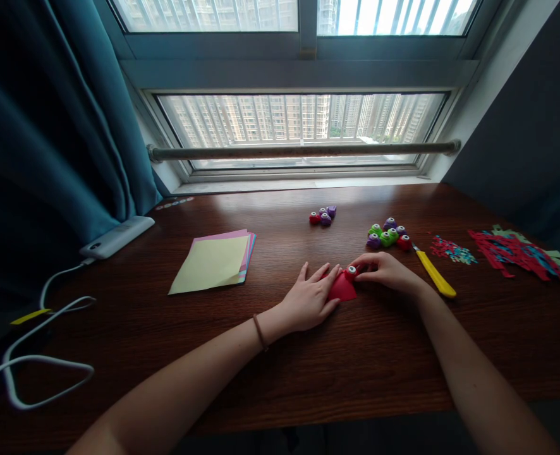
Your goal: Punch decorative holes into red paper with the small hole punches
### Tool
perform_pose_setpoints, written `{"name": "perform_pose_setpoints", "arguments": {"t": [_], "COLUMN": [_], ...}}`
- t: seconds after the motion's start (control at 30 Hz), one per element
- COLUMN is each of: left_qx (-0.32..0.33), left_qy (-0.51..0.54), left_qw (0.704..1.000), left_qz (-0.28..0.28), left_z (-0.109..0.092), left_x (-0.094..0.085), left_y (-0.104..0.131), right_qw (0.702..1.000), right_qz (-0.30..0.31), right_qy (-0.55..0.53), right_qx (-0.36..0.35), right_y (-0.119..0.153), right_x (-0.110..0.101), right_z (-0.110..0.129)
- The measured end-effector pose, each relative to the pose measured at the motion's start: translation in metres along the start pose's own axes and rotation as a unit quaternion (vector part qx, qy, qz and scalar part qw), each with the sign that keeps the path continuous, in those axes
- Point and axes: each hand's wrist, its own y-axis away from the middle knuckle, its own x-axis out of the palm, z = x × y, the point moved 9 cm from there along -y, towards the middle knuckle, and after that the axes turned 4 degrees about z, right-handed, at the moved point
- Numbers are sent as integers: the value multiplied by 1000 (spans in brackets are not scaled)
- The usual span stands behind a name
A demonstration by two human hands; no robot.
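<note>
While R hand (380, 268) touches red punch (351, 272), yel. knife (434, 273) just rt.

Daylight from the window (303, 120) ahead backlights a dim room; the upper right pane (396, 18) burns nearly white. Pale glare washes the far part of the counter (261, 205). Curtain (66, 126) folds sink into shadow. Wide-angle stretching shows toward the edges.
</note>
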Motion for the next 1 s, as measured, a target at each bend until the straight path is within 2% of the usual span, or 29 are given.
{"name": "perform_pose_setpoints", "arguments": {"t": [0.47, 0.73, 0.87, 1.0], "left_qx": [1, 16, 25, 26], "left_qy": [11, -8, -17, -10], "left_qw": [1000, 1000, 1000, 1000], "left_qz": [2, 7, 4, 6], "left_z": [-1, -3, -4, -4], "left_x": [0, 0, 0, -1], "left_y": [1, 1, 1, 2], "right_qw": [999, 995, 986, 966], "right_qz": [12, -49, -70, -67], "right_qy": [-35, -79, -144, -249], "right_qx": [12, 47, 54, 19], "right_y": [3, 12, 15, 14], "right_x": [-1, -19, -21, -14], "right_z": [-2, -15, -13, 0]}}
